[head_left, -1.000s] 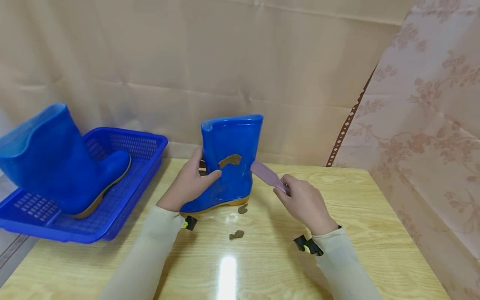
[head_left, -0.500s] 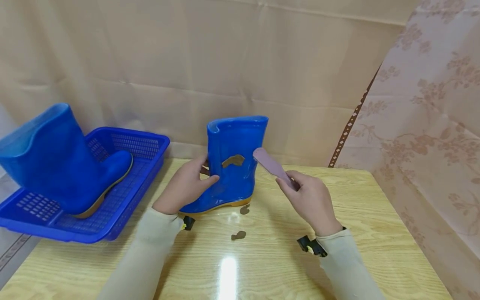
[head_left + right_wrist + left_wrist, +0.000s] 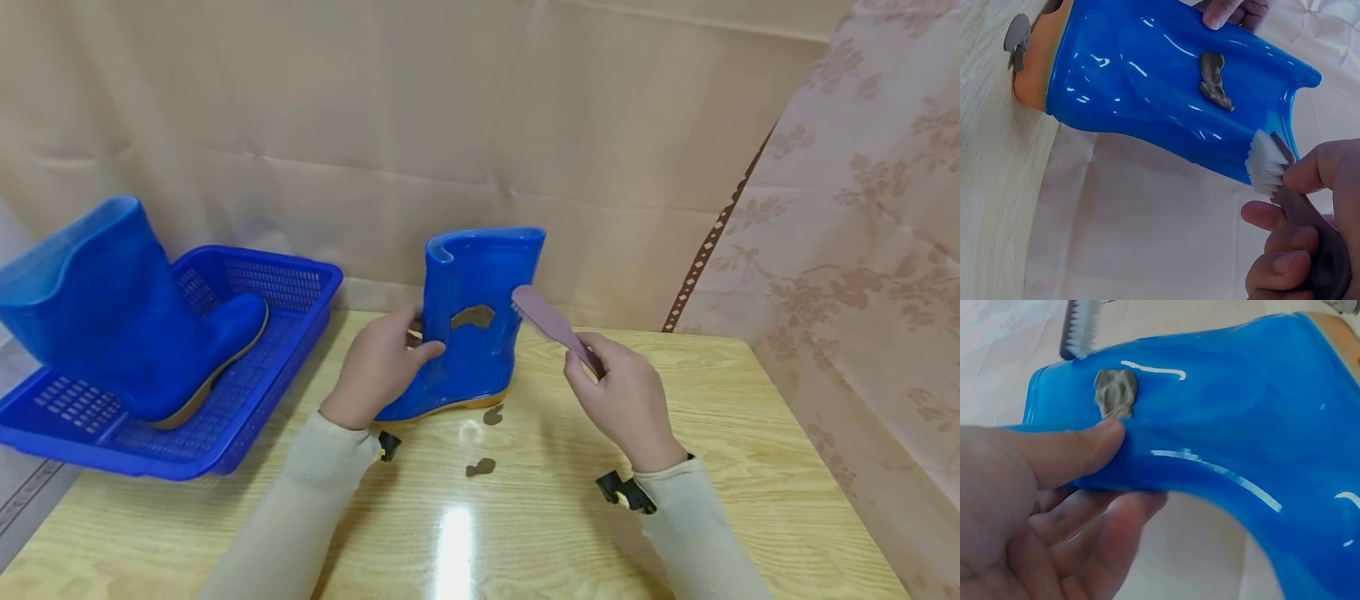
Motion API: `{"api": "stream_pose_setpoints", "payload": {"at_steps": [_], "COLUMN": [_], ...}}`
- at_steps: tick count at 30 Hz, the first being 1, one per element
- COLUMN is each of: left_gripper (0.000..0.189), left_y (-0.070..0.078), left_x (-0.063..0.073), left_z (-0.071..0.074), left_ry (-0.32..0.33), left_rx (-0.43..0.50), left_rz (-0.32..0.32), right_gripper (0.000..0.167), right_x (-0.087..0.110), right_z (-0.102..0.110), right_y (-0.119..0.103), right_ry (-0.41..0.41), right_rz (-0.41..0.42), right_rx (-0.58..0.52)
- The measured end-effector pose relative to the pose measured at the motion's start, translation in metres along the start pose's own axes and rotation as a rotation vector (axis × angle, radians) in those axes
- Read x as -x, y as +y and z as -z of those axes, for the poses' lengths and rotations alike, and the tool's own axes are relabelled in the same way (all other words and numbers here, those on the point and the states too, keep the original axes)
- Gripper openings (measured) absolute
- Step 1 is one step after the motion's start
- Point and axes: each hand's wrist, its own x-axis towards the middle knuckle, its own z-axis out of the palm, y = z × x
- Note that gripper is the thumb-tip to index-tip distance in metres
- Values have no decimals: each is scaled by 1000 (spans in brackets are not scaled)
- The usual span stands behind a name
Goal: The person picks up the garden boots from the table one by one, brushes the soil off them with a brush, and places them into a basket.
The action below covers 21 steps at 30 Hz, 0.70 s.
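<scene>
A blue rain boot (image 3: 480, 358) with a yellow-orange sole stands on the table, toe to the left. On its shaft sticks a brown mud-like patch (image 3: 472, 317). My left hand (image 3: 378, 362) grips the boot's front edge, thumb on the near side and fingers behind, as the left wrist view shows. My right hand (image 3: 622, 396) holds a mauve scrub brush (image 3: 551, 319) by its handle. In the right wrist view the white bristles (image 3: 1265, 164) face the upper shaft beside its back edge; whether they touch it I cannot tell.
A blue plastic basket (image 3: 300, 367) at the left holds another blue boot (image 3: 142, 333), tilted over its rim. Two brown lumps (image 3: 481, 467) lie on the wooden table (image 3: 675, 533), one of them close to the boot's heel. Beige cloth (image 3: 360, 167) hangs behind.
The brush has risen along the boot's back edge and turned so that its bristles show. In the head view the boot and left hand stand slightly further right.
</scene>
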Motion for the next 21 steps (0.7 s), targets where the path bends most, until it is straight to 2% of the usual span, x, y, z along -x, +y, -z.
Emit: {"api": "stream_pose_setpoints", "payload": {"at_steps": [4, 9, 12, 17, 21], "left_gripper": [42, 42, 46, 50, 50], "left_y": [0, 2, 3, 3, 4], "left_x": [0, 0, 0, 0, 1], "left_z": [-4, -7, -7, -6, -6], "left_ry": [53, 66, 21, -78, -97], "left_rx": [-3, 15, 16, -4, -21], "left_rz": [6, 17, -9, -91, -119], "right_gripper": [20, 28, 32, 30, 27], "right_x": [-1, -2, -3, -3, -2], "right_z": [-1, -4, -5, -8, -9], "right_y": [1, 1, 1, 2, 3], "right_ry": [3, 26, 37, 82, 143], "right_rz": [48, 112, 119, 130, 139], "right_rx": [8, 12, 19, 15, 2]}}
